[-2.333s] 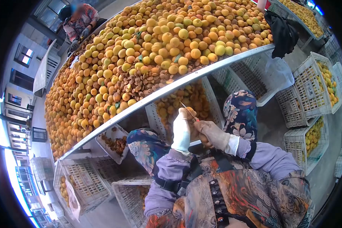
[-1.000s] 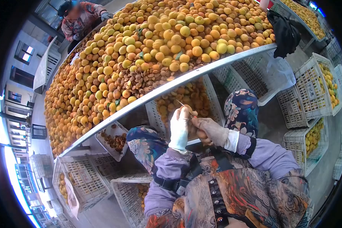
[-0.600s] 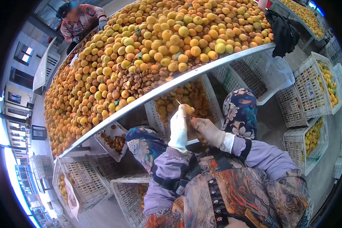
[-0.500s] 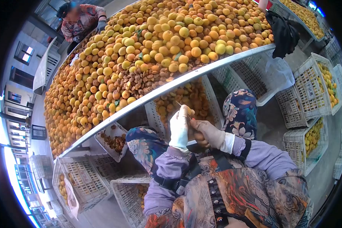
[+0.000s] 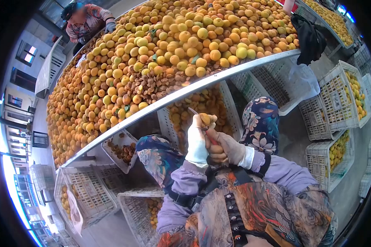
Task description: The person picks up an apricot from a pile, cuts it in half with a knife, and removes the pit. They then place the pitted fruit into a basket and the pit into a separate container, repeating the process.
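My gloved left hand [image 5: 197, 142] is closed around an apricot [image 5: 205, 119], in front of my chest and over a white crate. My right hand [image 5: 227, 147], in a glove with bare fingertips, grips a small knife [image 5: 192, 111] by its reddish handle. The blade tip shows just left of the apricot; the rest is hidden behind fruit and fingers. Both hands touch or nearly touch. Beneath them, the white crate [image 5: 234, 113] between my knees holds many split apricots.
A metal-edged table [image 5: 152, 108] heaped with apricots [image 5: 123, 74] and some brown pits [image 5: 148, 87] lies ahead. A small crate [image 5: 111, 154] of dark pieces stands left. Crates of apricots [image 5: 332, 99] are stacked right. A black cloth [image 5: 311, 39] hangs off the table. Another person [image 5: 86, 20] works far left.
The knife blade now shows more clearly beside the apricot, which sits more exposed at the left fingertips. My right hand has turned slightly, revealing more of its fingers and the handle.
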Demonstrator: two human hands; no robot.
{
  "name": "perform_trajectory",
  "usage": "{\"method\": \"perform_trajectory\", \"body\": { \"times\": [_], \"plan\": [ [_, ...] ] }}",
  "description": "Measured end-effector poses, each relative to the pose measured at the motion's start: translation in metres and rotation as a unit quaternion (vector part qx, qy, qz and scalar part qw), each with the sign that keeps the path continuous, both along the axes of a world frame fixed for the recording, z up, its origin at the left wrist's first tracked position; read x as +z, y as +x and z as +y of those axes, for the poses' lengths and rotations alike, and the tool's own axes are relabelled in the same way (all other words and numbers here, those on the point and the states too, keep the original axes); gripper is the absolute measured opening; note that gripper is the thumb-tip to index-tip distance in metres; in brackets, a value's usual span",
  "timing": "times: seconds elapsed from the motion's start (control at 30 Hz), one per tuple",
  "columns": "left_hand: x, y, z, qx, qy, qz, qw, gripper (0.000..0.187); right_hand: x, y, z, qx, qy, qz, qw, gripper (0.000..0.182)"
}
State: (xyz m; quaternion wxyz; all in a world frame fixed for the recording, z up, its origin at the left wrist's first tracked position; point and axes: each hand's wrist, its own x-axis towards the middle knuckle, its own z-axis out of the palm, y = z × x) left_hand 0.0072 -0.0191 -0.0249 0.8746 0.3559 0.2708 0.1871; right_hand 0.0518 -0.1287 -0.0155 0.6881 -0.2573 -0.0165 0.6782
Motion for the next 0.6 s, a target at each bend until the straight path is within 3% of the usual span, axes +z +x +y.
{"method": "perform_trajectory", "body": {
  "times": [0.03,0.1,0.23,0.3,0.43,0.5,0.6],
  "plan": [
    [0.0,-0.001,0.0,0.002,0.005,-0.004,1.0,0.042,0.0,0.001,0.001,0.0,0.0,0.001,1.0,0.039],
    [0.002,-0.006,0.001,0.004,0.061,0.021,0.998,0.042,-0.001,0.007,0.001,0.008,-0.146,-0.164,0.976,0.037],
    [-0.006,-0.005,-0.001,0.009,0.175,0.056,0.983,0.048,-0.015,0.006,0.004,-0.045,-0.143,-0.294,0.944,0.029],
    [-0.008,-0.003,-0.003,0.016,0.194,0.058,0.979,0.048,-0.042,0.001,0.011,-0.17,-0.074,-0.455,0.871,0.023],
    [-0.004,-0.006,-0.003,0.036,0.22,0.094,0.97,0.048,-0.032,-0.003,0.014,-0.162,-0.086,-0.316,0.931,0.035],
    [-0.005,-0.006,0.0,0.018,0.175,0.081,0.981,0.048,-0.009,0.01,0.0,0.059,-0.063,-0.049,0.995,0.042],
    [-0.003,-0.008,0.002,-0.003,0.093,0.055,0.994,0.047,-0.011,0.013,-0.001,0.081,-0.024,-0.015,0.996,0.048]
  ]
}}
